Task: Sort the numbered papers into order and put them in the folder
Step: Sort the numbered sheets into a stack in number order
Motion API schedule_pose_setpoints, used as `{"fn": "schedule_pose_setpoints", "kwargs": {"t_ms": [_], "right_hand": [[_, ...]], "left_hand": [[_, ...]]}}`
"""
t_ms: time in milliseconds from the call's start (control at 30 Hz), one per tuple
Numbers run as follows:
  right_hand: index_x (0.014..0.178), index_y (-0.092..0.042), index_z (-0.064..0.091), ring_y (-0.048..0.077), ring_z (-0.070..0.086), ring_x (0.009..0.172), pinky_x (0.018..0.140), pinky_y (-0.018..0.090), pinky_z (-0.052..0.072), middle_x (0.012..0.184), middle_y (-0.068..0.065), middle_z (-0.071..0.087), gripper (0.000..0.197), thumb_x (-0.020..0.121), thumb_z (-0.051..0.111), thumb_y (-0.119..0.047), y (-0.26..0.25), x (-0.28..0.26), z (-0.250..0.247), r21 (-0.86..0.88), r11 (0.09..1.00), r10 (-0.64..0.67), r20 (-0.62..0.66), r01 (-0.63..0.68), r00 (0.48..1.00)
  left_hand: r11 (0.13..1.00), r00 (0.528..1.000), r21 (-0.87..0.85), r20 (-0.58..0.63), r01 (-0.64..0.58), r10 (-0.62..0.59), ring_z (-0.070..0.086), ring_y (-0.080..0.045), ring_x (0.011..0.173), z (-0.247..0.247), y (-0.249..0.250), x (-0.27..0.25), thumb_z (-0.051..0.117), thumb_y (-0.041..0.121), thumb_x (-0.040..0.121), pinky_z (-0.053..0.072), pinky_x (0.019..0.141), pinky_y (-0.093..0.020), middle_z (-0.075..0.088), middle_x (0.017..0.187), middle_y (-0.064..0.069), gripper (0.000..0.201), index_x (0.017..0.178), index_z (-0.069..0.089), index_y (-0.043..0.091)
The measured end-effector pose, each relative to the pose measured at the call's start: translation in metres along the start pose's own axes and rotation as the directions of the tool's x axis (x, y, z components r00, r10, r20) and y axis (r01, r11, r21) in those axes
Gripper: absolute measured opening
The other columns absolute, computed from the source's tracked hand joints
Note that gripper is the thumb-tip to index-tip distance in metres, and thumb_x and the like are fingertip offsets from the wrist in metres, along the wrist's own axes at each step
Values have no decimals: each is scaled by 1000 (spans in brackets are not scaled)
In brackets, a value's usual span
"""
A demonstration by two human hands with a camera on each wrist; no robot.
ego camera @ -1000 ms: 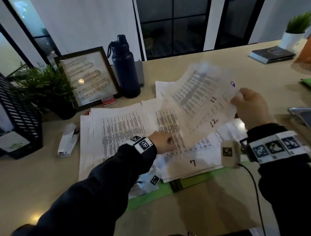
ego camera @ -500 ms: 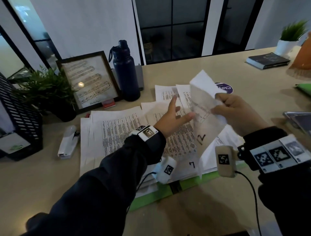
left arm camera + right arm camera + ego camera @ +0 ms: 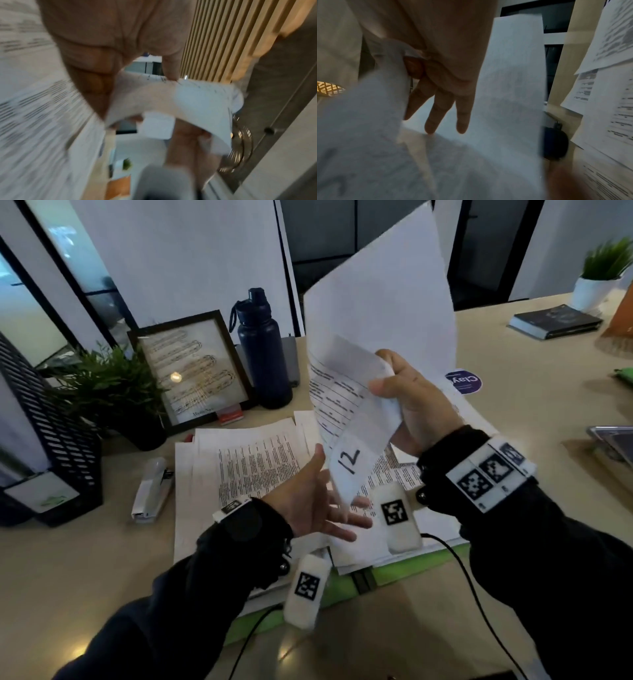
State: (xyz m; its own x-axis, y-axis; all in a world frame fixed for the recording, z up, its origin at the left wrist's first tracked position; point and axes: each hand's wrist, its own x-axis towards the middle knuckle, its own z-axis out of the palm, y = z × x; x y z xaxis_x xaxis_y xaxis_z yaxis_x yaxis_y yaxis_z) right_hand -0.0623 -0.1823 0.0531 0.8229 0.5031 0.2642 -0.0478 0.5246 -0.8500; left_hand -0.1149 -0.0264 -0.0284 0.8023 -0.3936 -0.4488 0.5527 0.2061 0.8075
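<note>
White sheets (image 3: 373, 313) rise above the tabletop (image 3: 68, 559), pinched in your right hand (image 3: 414, 402); the front one bears a handwritten 12. Your left hand (image 3: 308, 508) is spread flat and loose beneath that sheet's lower corner, fingertips against it. Below lie more printed papers (image 3: 253, 467) on a green folder (image 3: 404, 573) near the front edge. A stapler (image 3: 150, 491), bottle (image 3: 263, 350) and picture frame (image 3: 191, 368) stand to the left.

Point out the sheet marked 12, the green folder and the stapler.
sheet marked 12 (image 3: 349, 461), head view, on the handwritten number.
green folder (image 3: 404, 571), head view, on the bare front strip under the papers.
stapler (image 3: 150, 491), head view, mid-body.
</note>
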Motion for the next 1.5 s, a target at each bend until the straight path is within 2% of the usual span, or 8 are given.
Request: {"fn": "schedule_pose_setpoints", "kwargs": {"t_ms": [100,267,433,667,833,967,1233,1500], "right_hand": [[79,-17,57,19,56,70,67,29,46,84,8,59,19,68,56,-1,17,17,15,42,998,47,7,-47,999],[95,-10,56,15,65,62,52,27,52,86,7,65,9,94,47,-7,52,12,6,-573,782,187,-160,-245,969],[92,-3,51,14,57,40,39,20,43,58,8,65,13,93,42,-13,99,2,-26,-846,215,578,-293,-489,761],[101,-2,56,20,54,69,63,30,48,86,9,59,29,93,51,-30,75,0,-80,-769,153,395,-528,-621,751],[124,-10,49,32,53,106,88,36,46,121,16,54,45,84,61,-28,53,1,-134,-753,-170,111,-656,-636,747],[131,-14,39,31,55,108,91,39,49,121,14,55,59,81,67,-27,68,9,-127,-828,-310,294,-550,-467,781],[136,-4,29,31,61,91,71,36,53,106,15,59,50,89,45,-13,90,36,-101,-766,-564,299,-538,-309,788],[100,-8,67,22,63,88,84,31,55,88,4,65,20,93,52,-19,78,43,-101,-698,-693,314,-517,-180,796]], "left_hand": [[902,925,-242,-220,-358,308,71,-25,77,-32,17,-24,69,34,71,59,67,-38,73,89,-12,43,108,70,11],[683,396,386,-598,-620,697,66,-12,95,-106,55,-67,44,-11,87,53,85,-30,63,115,-3,50,118,55,26],[682,648,729,-549,61,528,64,-17,84,-146,18,-67,47,-13,83,56,76,-34,67,107,2,51,122,60,18],[694,573,555,-782,459,246,43,-22,46,-161,-4,-75,57,4,87,36,56,-25,48,51,-11,22,65,59,5],[299,560,603,-797,739,225,56,-30,93,-159,13,-70,49,33,91,43,80,-29,57,98,-13,33,97,59,2],[183,651,714,-694,675,306,52,-32,111,-126,34,-54,42,45,93,41,96,-35,57,121,-17,46,103,61,5],[605,831,764,-475,225,291,54,-22,110,-60,54,-38,61,47,80,43,102,-42,61,118,-1,30,90,69,20],[238,876,879,-455,413,160,47,-22,121,-73,25,-45,41,51,94,34,102,-34,51,135,-6,51,122,56,13]]}}
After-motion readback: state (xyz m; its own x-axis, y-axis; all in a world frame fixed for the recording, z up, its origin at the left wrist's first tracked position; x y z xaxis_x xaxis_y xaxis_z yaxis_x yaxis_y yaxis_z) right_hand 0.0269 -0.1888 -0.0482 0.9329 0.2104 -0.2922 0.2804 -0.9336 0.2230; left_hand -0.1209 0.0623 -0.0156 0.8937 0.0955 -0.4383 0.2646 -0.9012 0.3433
